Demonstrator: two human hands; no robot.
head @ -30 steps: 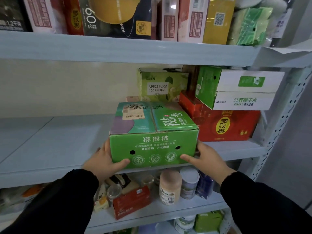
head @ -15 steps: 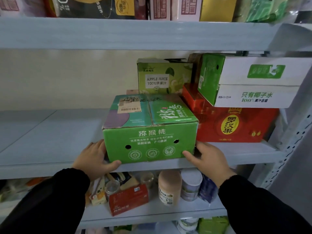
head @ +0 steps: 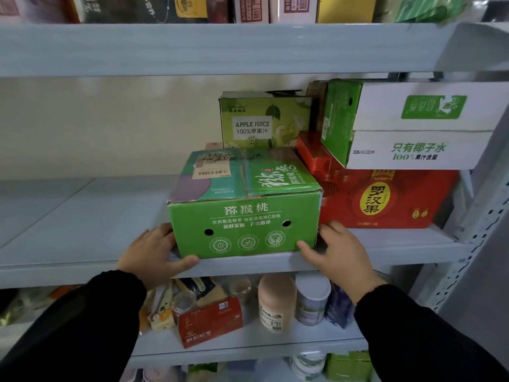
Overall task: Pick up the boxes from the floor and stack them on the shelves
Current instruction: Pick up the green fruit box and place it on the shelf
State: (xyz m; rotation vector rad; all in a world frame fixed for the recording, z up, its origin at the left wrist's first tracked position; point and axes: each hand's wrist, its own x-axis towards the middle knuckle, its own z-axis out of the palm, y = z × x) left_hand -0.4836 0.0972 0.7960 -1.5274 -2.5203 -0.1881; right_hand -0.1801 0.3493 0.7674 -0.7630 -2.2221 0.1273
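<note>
Where the grey metal shelving filled the view, its middle shelf (head: 82, 230) lay bare on the left and carried boxes on the right. A red luo han guo box (head: 385, 199) sat at the right end of that shelf, with a white-and-green coconut water carton (head: 418, 133) stacked on top of it, turned at an angle. The green kiwi box (head: 245, 224) stood upright at the front edge of the middle shelf, its right side just beside the red box, its bottom on the shelf surface. Behind it, against the back wall, stood an apple juice box (head: 264, 119).

The left hand (head: 150, 252) grasped the kiwi box at its lower left corner, thumb laid along the bottom front edge and fingers against the left side. The right hand (head: 341, 252) grasped the lower right corner, thumb on the front face and fingers wrapped round the side.

On the lower shelf (head: 248, 343) sat a small red box (head: 209, 321), a peach-coloured bottle (head: 275, 301) and a white-lidded can (head: 312, 299).
</note>
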